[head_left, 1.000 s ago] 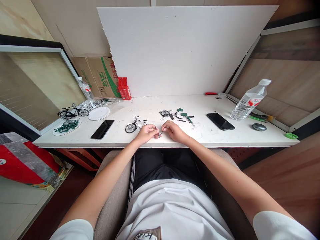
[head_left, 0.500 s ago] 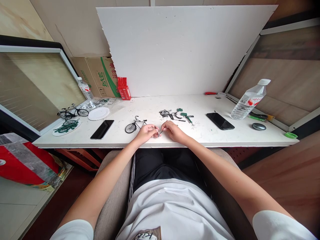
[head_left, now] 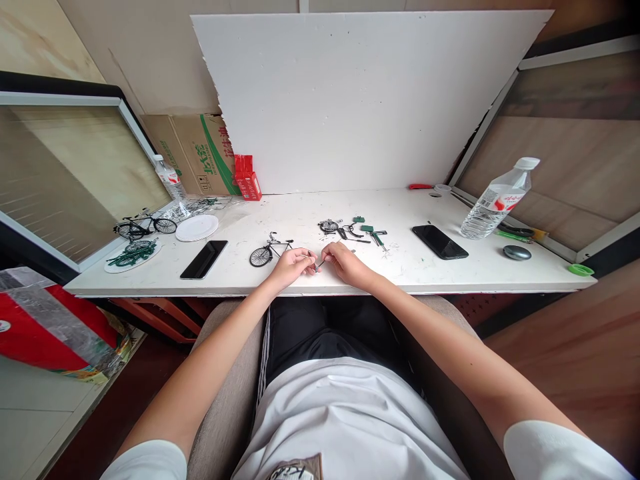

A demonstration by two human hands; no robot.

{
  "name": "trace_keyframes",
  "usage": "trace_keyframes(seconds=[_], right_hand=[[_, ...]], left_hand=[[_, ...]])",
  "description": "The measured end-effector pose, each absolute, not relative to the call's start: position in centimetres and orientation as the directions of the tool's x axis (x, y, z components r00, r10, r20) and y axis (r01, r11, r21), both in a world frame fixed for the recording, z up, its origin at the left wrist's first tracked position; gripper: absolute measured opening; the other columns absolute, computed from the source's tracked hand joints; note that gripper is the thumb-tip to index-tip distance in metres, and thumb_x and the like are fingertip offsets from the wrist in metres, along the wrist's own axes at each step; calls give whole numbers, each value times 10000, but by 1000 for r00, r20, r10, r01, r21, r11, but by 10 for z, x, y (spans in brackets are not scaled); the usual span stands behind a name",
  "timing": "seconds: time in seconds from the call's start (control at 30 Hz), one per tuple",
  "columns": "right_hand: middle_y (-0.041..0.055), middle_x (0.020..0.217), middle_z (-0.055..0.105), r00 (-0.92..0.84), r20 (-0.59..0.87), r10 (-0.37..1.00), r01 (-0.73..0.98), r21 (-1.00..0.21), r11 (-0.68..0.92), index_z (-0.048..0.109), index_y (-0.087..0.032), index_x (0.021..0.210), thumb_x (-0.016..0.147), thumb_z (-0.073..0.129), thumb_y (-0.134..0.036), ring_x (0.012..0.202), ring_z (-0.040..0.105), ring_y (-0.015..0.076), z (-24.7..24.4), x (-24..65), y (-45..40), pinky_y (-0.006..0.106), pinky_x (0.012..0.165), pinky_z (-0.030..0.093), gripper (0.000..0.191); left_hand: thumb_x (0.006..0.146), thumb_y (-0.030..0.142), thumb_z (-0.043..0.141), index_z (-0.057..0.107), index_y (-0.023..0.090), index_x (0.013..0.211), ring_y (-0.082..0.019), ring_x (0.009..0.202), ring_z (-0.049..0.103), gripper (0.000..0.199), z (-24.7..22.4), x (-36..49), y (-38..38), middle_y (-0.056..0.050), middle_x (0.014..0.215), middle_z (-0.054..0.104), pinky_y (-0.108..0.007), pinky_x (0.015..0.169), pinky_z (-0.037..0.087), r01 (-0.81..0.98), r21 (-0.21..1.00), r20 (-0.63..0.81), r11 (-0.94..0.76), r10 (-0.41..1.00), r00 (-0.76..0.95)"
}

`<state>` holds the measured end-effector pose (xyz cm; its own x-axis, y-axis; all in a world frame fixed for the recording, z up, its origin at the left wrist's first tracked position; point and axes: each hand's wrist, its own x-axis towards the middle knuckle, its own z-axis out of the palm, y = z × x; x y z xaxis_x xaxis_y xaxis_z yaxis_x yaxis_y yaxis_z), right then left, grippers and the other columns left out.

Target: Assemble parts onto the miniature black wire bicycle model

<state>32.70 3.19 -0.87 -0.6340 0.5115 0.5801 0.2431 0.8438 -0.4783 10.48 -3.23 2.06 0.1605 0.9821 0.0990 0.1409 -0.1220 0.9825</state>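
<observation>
My left hand (head_left: 293,267) and my right hand (head_left: 349,264) nearly meet above the front edge of the white table. The fingers of the left one are pinched on a small dark part, too tiny to name. Between the two hands a thin dark piece (head_left: 321,265) slants up into the pinched right fingertips. Just left of my left hand stands a small black model bicycle (head_left: 267,251) with one wheel showing; its right end is hidden by the fingers. Behind my right hand lie loose black parts (head_left: 350,231) and green parts (head_left: 373,230).
A phone (head_left: 204,259) lies left and another phone (head_left: 440,242) right. Further left are a second model bicycle (head_left: 145,225), a white disc (head_left: 197,228) and green pieces (head_left: 133,253). A water bottle (head_left: 497,200) and a grey oval object (head_left: 517,253) stand right. A white board (head_left: 370,100) rises behind.
Both hands stay nearly in place, with only a slight shift of the fingers around the small parts. The whole view has moved very slightly.
</observation>
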Motion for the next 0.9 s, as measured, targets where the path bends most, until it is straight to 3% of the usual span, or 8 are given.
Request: trace_keyframes(seconds=[0.37, 0.9], right_hand=[[68, 985, 633, -647, 558, 520, 331, -408, 851, 578, -231, 1042, 1019, 399, -118, 926, 548, 232, -3, 326, 25, 365, 828, 459, 213], [65, 986, 635, -636, 563, 528, 314, -436, 844, 570, -239, 1035, 1041, 388, -144, 912, 554, 227, -2, 326, 24, 374, 826, 468, 205]], left_hand=[[859, 360, 679, 698, 146, 966, -167, 699, 703, 239, 25, 108, -36, -62, 776, 756, -288, 701, 474, 115, 989, 78, -93, 988, 131], [861, 338, 678, 717, 149, 1006, -165, 710, 685, 241, 24, 108, -36, -64, 786, 763, -290, 707, 484, 109, 990, 81, -94, 990, 118]])
